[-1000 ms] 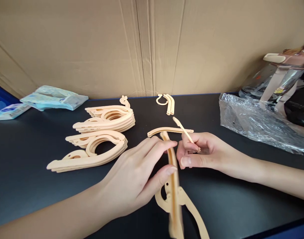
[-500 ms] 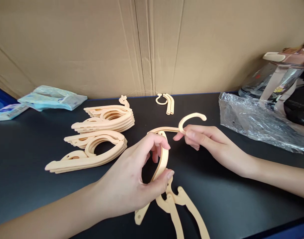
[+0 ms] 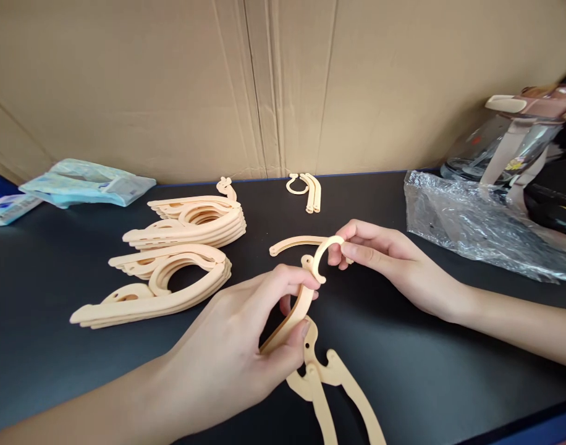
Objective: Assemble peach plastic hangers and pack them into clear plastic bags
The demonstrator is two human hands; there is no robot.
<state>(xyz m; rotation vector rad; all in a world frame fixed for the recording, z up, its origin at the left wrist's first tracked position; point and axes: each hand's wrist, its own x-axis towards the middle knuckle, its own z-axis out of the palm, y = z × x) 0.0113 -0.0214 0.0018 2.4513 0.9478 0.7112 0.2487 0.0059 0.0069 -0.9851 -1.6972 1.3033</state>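
My left hand (image 3: 259, 334) is closed around a curved beige hanger arm (image 3: 292, 318), which points up and away with a small hole at its top end. Between thumb and fingertips, my right hand (image 3: 380, 253) pinches a beige hanger hook (image 3: 321, 253). The hook's lower tip is at the top of the arm; whether they touch I cannot tell. Behind the hook, another curved hanger arm (image 3: 292, 244) lies on the table. Below my left hand are a small beige connector piece (image 3: 311, 337) and a hanger part with two legs (image 3: 348, 392).
At left lie two stacks of folded beige hangers (image 3: 209, 219). A ring-shaped hook and thin arms (image 3: 313, 194) rest at the back, before a cardboard wall (image 3: 172, 86). To the right are clear plastic wrap (image 3: 468, 228) and a bottle (image 3: 510, 142); blue tissue packs (image 3: 88, 182) lie far left.
My right hand has turned the hook, bringing its free end from pointing right to down-left against the top of the arm in my left hand. The left hand stays about where it was.
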